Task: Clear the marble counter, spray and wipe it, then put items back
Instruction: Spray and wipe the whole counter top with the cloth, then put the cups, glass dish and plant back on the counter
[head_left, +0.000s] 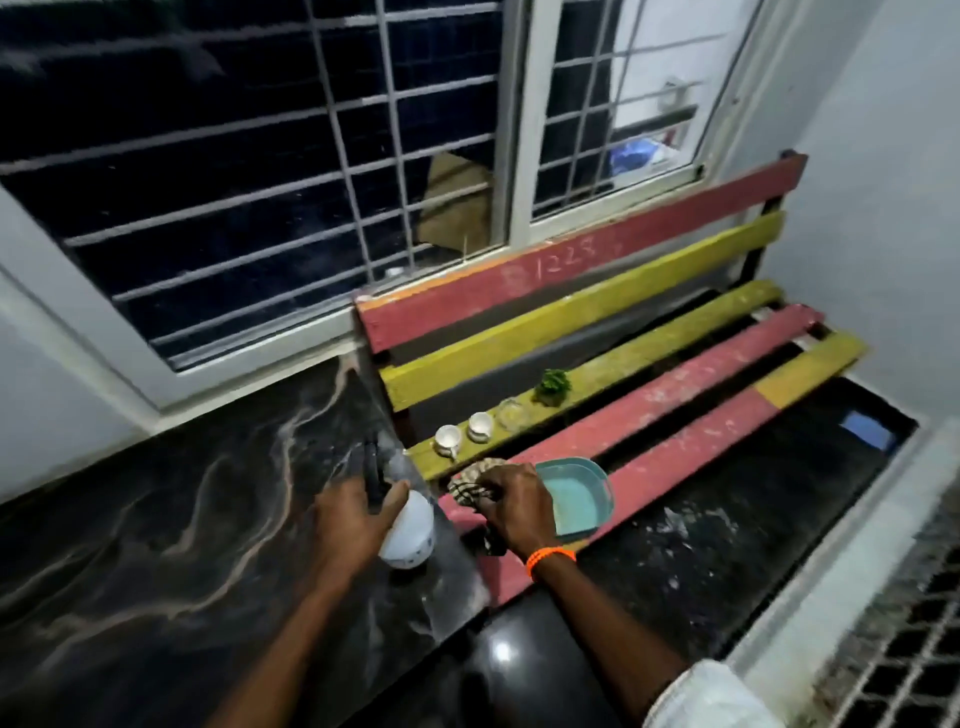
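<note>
Left hand (353, 512) gripping spray bottle (408, 535) — upright, nozzle toward window

Dim indoor lighting under a dark window (249, 171), with one small bright glare spot on the glossy black floor (501, 650) well below it, motion blur smearing the window bars and the grille at lower right, and wide-angle bending of straight lines toward the edges.
</note>
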